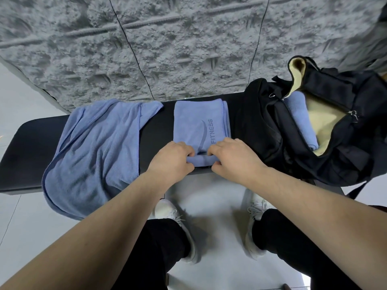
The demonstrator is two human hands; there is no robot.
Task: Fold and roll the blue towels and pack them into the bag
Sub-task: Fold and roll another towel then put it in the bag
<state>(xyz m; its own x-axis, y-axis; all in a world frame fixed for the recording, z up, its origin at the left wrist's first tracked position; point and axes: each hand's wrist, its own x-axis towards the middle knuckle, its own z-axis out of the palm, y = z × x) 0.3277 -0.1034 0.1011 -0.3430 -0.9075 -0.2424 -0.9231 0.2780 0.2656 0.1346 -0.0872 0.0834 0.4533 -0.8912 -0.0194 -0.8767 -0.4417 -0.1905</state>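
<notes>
I stand at a black tabletop (37, 135) with a folded towel (201, 120) laid flat in front of me, its long side running away from me and the word FITNESS printed on it. My left hand (171, 160) and right hand (232, 158) sit side by side on its near end, where the cloth is turned over into a small roll (202, 161). Both grips are closed on that roll: the fingers of each hand curl over the top of it and the thumbs tuck in at the near side, so the roll is pinched between them, the left hand on its left part and the right hand on its right part. To my left a loose towel (94, 151) lies crumpled and unfolded on the tabletop, one end hanging over the near edge toward the floor (209, 197). To my right, at the end of the tabletop, stands a black bag (339, 126) with its top open, showing a pale yellow lining. Inside it, against the left wall, lies a rolled towel (301, 120). Behind the tabletop is a rough grey wall (167, 42). Below, I see my dark trousers and white shoes (254, 222).
</notes>
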